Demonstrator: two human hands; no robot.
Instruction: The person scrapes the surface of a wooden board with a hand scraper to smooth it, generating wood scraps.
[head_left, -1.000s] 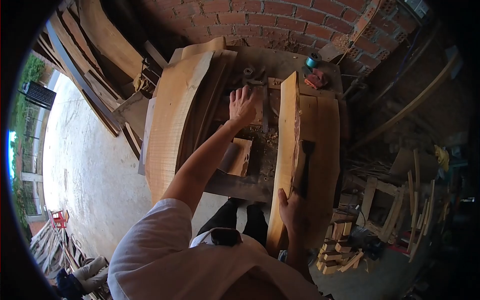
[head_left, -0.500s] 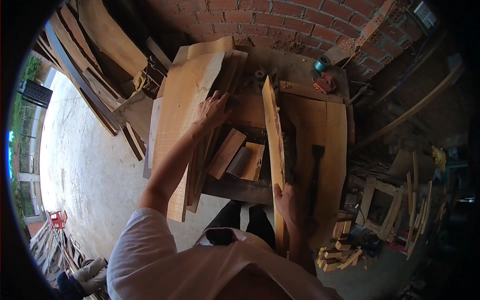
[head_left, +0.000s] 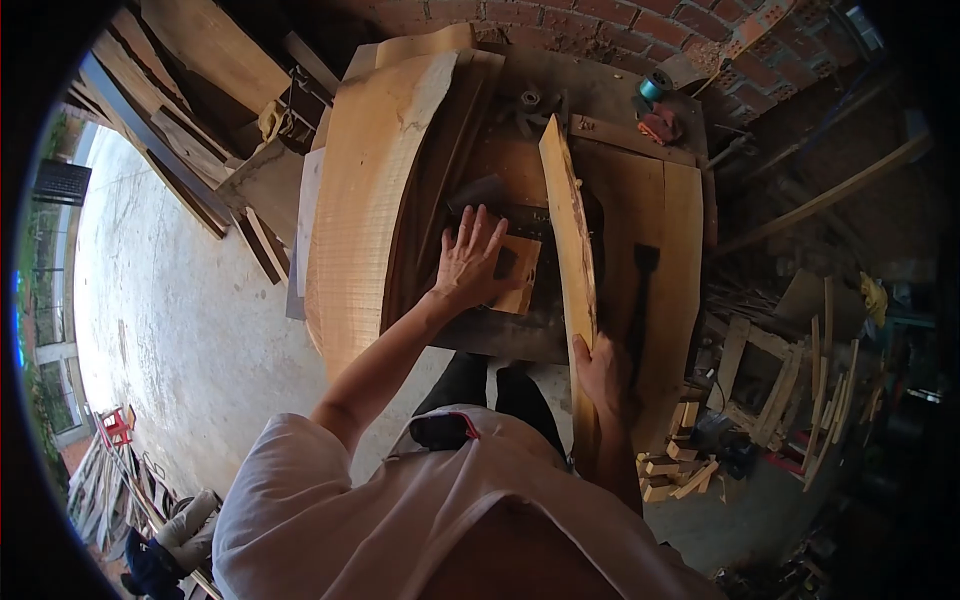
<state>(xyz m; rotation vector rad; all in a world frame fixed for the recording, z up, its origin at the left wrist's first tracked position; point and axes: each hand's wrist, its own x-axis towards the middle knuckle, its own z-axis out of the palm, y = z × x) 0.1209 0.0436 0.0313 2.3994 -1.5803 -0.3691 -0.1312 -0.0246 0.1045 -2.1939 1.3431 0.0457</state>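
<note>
My left hand (head_left: 470, 265) is open, its spread fingers over the small pieces in the middle of the workbench. Partly under it lies a pale square wood block (head_left: 522, 272), with a dark patch beside my fingers. Just beyond my fingertips is a dark grey curved piece (head_left: 478, 192). My right hand (head_left: 605, 375) is closed around the near end of a long narrow board (head_left: 570, 225) with a rough bark edge. That board slants away from me across the bench, its far end close to a metal fitting.
Wide planks (head_left: 365, 180) are stacked on the left of the bench, and a broad board (head_left: 675, 260) lies on the right. At the back are a teal spool (head_left: 655, 86) and a red cloth (head_left: 660, 125). Wood offcuts (head_left: 682, 465) lie on the floor at right.
My left hand has left the plank stack and come nearer, right over the small pieces, its fingers now spread. My right hand still holds the narrow board. The view has shifted slightly.
</note>
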